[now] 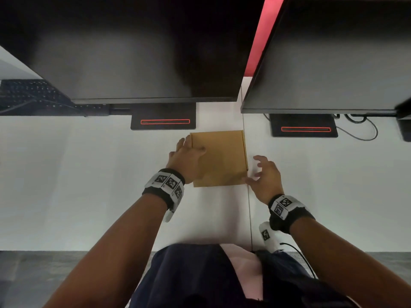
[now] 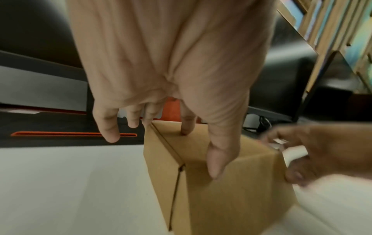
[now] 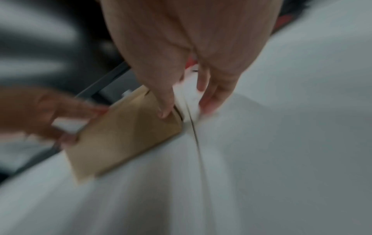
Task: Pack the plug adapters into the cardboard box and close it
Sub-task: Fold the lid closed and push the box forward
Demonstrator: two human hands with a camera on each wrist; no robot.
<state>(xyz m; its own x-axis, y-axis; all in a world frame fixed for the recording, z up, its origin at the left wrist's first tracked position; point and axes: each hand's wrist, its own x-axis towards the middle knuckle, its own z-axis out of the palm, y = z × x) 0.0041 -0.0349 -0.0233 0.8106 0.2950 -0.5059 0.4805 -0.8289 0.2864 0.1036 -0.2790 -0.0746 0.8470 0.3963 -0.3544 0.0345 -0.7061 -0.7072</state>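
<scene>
Both forearms reach out from my lap, wrist bands on. Left hand (image 1: 188, 157) lies on the left part of the cardboard box (image 1: 222, 156), palm over the lid, thumb pressing the top, index tip also on the top near the far edge, other fingers hanging off the left side, loosely spread. Not curled round anything, just pressing. Right hand (image 1: 264, 175) sits just beside the box's near right corner, fingers relaxed and spread, holding nothing; thumb tip looks to touch the corner edge, other fingers apart from the right wall. Right wrist view is blurred, so contact there is a guess.

Box lies flat on the white tabletop (image 1: 89, 185), lid down, straddling the seam between the two tabletop panels, just in front of the left monitor stand (image 1: 163, 117). No plug adapters visible anywhere; cannot tell if they are inside.

Step in hand, my read: closing and seating the lid, task near its end. The left wrist view shows a side flap seam (image 2: 177, 182) with a dark slit. To do it well: keep left palm flat so the lid doesn't spring up, bring right fingers onto the right wall and squeeze toward the left, run the thumb along the front edge until flush. Light cardboard, could slide on the smooth top, so press down, not sideways only.
</scene>
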